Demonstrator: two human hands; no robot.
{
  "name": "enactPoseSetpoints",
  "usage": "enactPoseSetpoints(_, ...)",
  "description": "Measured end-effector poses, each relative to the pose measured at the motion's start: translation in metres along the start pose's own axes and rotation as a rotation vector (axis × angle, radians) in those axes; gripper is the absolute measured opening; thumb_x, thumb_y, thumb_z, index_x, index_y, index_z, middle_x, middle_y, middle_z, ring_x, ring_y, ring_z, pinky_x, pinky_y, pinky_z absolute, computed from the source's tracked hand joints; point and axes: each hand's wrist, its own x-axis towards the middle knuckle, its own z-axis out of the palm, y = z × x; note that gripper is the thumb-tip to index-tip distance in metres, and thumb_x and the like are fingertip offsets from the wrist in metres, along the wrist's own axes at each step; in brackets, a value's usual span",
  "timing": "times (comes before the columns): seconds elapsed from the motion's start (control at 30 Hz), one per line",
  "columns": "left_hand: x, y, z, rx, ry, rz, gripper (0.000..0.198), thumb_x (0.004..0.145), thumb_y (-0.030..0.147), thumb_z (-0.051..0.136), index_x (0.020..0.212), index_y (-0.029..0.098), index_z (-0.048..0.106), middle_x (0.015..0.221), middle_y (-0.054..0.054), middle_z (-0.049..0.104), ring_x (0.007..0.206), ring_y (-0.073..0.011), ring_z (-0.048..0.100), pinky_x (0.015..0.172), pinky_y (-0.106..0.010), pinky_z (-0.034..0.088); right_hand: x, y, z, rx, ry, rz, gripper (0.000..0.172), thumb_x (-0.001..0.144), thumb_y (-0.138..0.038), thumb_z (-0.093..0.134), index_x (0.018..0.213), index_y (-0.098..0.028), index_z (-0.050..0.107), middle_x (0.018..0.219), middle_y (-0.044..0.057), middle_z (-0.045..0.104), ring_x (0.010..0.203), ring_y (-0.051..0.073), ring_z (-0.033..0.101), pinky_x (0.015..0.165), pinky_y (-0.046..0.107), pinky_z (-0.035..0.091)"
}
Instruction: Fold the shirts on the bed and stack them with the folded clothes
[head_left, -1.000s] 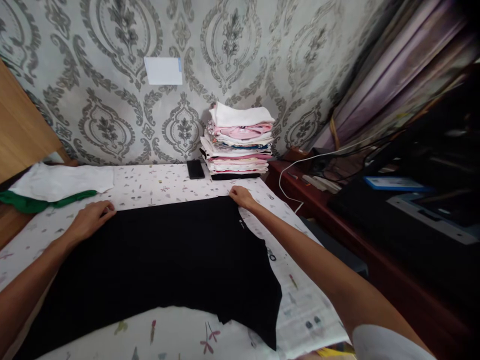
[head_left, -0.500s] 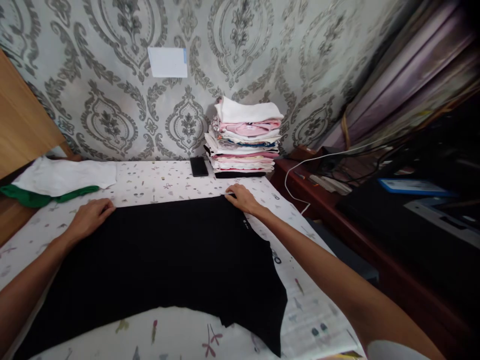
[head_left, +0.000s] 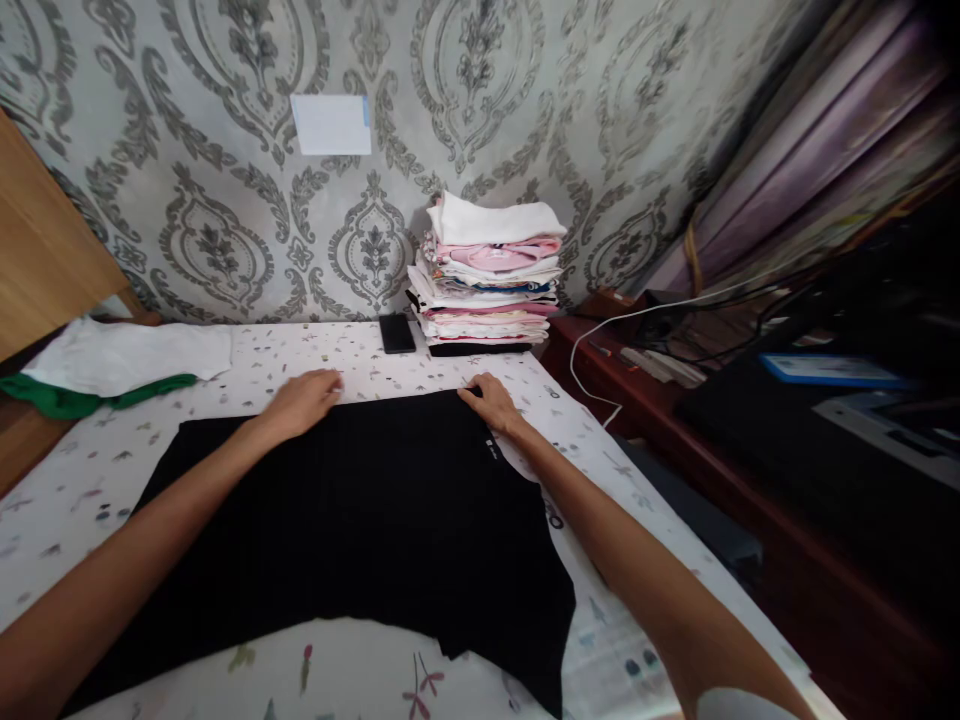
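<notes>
A black garment (head_left: pixel 360 520) lies spread flat on a table covered with a white patterned cloth (head_left: pixel 90 480). My left hand (head_left: pixel 304 398) rests palm down on the garment's far edge near its middle, fingers stretched flat. My right hand (head_left: pixel 491 402) lies on the far right corner of the garment, fingers curled against the fabric edge; whether it pinches the cloth I cannot make out.
A tall stack of folded white and pink clothes (head_left: pixel 491 275) stands against the wallpapered wall, with a black phone (head_left: pixel 396 333) beside it. White and green garments (head_left: pixel 112 365) lie at the far left. A dark wooden desk with cables (head_left: pixel 645 350) is to the right.
My left hand has slid right along the garment's far edge, from the left corner to near the middle. The right hand has stayed at the right corner.
</notes>
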Motion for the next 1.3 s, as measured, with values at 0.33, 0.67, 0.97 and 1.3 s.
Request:
enactPoseSetpoints(0.33,0.049,0.1,0.053,-0.055,-0.021,0.095,0.051,0.104,0.041,0.022,0.14,0.016,0.045,0.143,-0.017,0.052,0.134,-0.0236,0.046,0.11,-0.043,0.034,0.006,0.02,-0.003,0.24,0.037,-0.169,0.029,0.081,-0.052,0.058,0.085,-0.024,0.053,0.065,-0.002,0.055,0.059,0.018,0.049,0.058,0.031,0.039)
enactPoseSetpoints(0.67,-0.061,-0.046,0.022,0.018,-0.08,-0.276,0.058,0.102,0.049,0.025,0.152,0.019,0.033,0.162,-0.014,0.027,0.151,-0.0284,0.019,0.12,-0.059,0.014,-0.003,-0.003,0.002,-0.141,0.134,-0.474,0.042,0.092,-0.044,0.044,0.122,-0.02,0.063,0.13,0.016,0.063,0.124,0.033,0.056,0.1,0.05,0.045)
enactPoseSetpoints(0.97,-0.131,-0.121,0.002,0.132,-0.144,-0.562,0.062,0.101,0.043,0.018,0.154,0.014,0.029,0.163,-0.013,0.024,0.152,-0.0259,0.018,0.119,-0.056,0.018,-0.042,-0.024,0.014,-0.316,-0.089,-0.521,0.056,0.101,-0.045,0.029,0.144,-0.014,0.049,0.153,0.015,0.044,0.147,0.032,0.03,0.115,0.056,0.029)
enactPoseSetpoints(1.3,-0.181,-0.043,-0.014,0.083,0.081,0.006,0.063,0.097,0.054,0.026,0.129,0.009,0.056,0.131,-0.02,0.057,0.121,-0.0323,0.054,0.104,-0.046,0.041,-0.159,-0.017,-0.047,-0.039,-0.08,-0.382,0.045,0.099,-0.04,0.045,0.14,-0.023,0.051,0.15,0.013,0.046,0.138,0.028,0.044,0.113,0.051,0.039)
